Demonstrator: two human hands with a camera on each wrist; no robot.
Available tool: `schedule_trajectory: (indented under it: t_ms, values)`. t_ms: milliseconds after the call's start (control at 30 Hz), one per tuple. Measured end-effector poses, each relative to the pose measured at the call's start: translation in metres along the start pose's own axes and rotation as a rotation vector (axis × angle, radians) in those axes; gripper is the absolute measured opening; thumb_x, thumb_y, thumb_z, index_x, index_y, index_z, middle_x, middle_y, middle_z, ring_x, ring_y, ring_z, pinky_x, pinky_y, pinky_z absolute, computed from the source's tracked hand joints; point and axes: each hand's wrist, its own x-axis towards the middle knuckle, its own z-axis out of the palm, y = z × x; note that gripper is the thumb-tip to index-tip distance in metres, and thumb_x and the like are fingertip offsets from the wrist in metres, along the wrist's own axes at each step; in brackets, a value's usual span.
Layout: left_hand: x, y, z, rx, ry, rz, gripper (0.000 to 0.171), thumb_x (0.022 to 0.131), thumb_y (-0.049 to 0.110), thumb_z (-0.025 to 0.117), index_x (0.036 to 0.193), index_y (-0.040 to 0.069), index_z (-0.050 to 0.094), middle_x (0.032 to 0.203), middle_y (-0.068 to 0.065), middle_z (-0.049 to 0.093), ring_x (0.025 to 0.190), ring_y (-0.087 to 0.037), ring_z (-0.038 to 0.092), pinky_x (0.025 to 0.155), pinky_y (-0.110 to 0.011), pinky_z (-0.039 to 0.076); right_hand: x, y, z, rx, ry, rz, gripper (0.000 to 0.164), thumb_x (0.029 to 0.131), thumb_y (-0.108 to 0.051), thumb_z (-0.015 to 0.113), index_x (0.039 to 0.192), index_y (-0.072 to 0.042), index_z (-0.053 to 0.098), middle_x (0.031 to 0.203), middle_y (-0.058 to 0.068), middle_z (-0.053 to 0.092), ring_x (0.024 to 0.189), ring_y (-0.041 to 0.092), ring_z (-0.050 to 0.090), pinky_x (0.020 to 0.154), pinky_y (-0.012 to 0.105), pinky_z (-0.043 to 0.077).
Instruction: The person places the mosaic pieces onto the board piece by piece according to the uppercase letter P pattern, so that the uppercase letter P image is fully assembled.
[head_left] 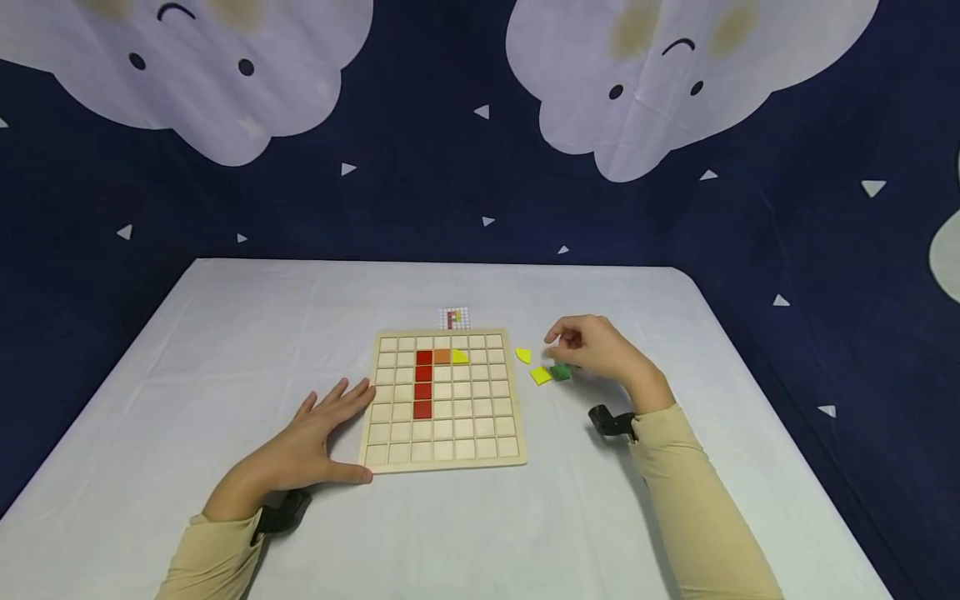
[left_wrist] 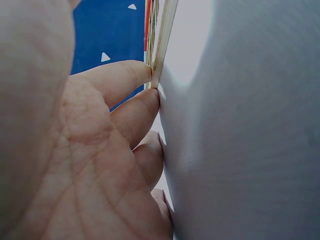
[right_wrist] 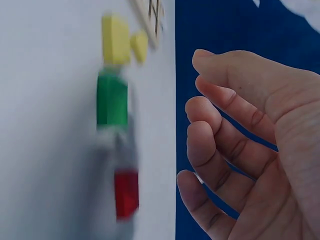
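A wooden grid board (head_left: 442, 452) lies on the table, holding a column of several red squares (head_left: 423, 392), an orange square (head_left: 442, 357) and a yellow rounded piece (head_left: 459, 357). My left hand (head_left: 311, 442) touches the board's left edge with fingers spread, thumb at the near corner. To the right of the board, my right hand (head_left: 596, 346) hovers with loosely bent fingers and holds nothing. Close below it lies a green block (right_wrist: 112, 100), beside a yellow square (head_left: 540, 376) and a yellow rounded piece (head_left: 523, 356). A red block (right_wrist: 126, 194) shows only in the right wrist view.
Just behind the board lies a small printed card (head_left: 454, 318) with a coloured grid pattern. A white cloth (head_left: 285, 317) covers the table. Behind the table hangs a dark blue curtain (head_left: 420, 208) with clouds and triangles.
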Motion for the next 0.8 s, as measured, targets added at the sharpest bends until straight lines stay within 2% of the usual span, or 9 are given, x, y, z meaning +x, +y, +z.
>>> schedule_trajectory:
  t_ms: [133, 300, 500, 667, 800]
  values:
    - [-0.001, 0.0, 0.001, 0.0, 0.003, 0.0, 0.122, 0.07, 0.052, 0.098, 0.168, 0.01, 0.038, 0.177, -0.017, 0.029, 0.166, -0.051, 0.012, 0.125, -0.081, -0.001, -0.005, 0.02, -0.009, 0.009, 0.014, 0.063, 0.019, 0.096, -0.021, 0.081, 0.11, -0.009, 0.077, 0.086, 0.003, 0.067, 0.072, 0.016, 0.059, 0.064, 0.027, 0.049]
    - [-0.001, 0.0, 0.001, -0.008, 0.005, 0.005, 0.121, 0.07, 0.051, 0.098, 0.168, 0.01, 0.038, 0.177, -0.017, 0.029, 0.166, -0.051, 0.012, 0.125, -0.081, -0.001, -0.009, 0.042, -0.016, 0.026, 0.012, 0.096, 0.02, 0.095, -0.02, 0.082, 0.111, -0.008, 0.077, 0.088, 0.003, 0.067, 0.076, 0.016, 0.058, 0.068, 0.026, 0.048]
    - [0.0, 0.0, 0.001, -0.012, 0.003, 0.009, 0.121, 0.071, 0.051, 0.098, 0.168, 0.01, 0.038, 0.177, -0.017, 0.029, 0.166, -0.051, 0.011, 0.124, -0.082, -0.002, -0.01, 0.061, -0.018, 0.112, -0.041, 0.079, 0.032, 0.089, -0.017, 0.089, 0.116, -0.004, 0.075, 0.092, 0.006, 0.069, 0.08, 0.013, 0.06, 0.072, 0.021, 0.05]
    - [0.0, 0.001, 0.001, -0.014, 0.0, 0.004, 0.122, 0.07, 0.05, 0.098, 0.168, 0.009, 0.038, 0.177, -0.017, 0.028, 0.166, -0.051, 0.011, 0.125, -0.081, -0.002, -0.009, 0.074, -0.021, 0.193, -0.099, 0.129, 0.043, 0.088, -0.018, 0.09, 0.124, -0.001, 0.073, 0.099, 0.005, 0.066, 0.087, 0.011, 0.058, 0.076, 0.018, 0.05]
    - [-0.001, 0.001, 0.0, -0.013, 0.004, 0.015, 0.121, 0.07, 0.05, 0.098, 0.167, 0.009, 0.038, 0.177, -0.018, 0.029, 0.165, -0.052, 0.011, 0.124, -0.082, -0.001, -0.007, 0.078, -0.022, 0.218, -0.146, 0.165, 0.046, 0.087, -0.017, 0.09, 0.127, -0.001, 0.073, 0.098, 0.002, 0.062, 0.088, 0.012, 0.055, 0.076, 0.019, 0.047]
